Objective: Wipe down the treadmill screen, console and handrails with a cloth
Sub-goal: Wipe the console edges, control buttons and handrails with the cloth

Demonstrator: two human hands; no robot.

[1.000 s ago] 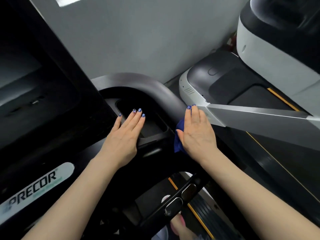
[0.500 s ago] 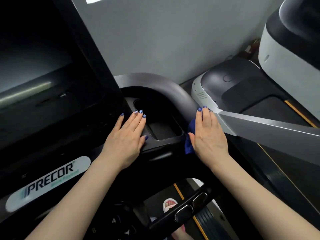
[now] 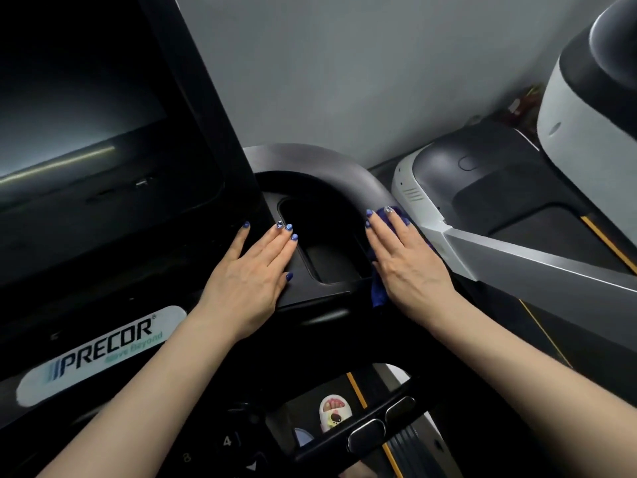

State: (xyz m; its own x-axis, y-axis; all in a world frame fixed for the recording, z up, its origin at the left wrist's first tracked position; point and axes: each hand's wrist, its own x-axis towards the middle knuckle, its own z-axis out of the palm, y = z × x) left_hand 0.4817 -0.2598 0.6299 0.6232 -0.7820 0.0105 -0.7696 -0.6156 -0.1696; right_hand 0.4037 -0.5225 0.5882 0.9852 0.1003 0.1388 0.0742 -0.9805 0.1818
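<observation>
black console (image 3: 310, 288) | left hand (image 3: 251, 270) flat, grip apart | right hand (image 3: 406, 267) flat on cloth (image 3: 379, 291) (blue) | grey wall (image 3: 344, 81)

Probably a gym: Precor treadmill console (image 3: 103, 343) beside a second treadmill (image 3: 482, 188).

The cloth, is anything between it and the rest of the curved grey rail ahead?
Nothing visible. The right hand presses the cloth flat on the rail, whose curve ahead is bare. The left hand rests apart, beside the tray.
</observation>
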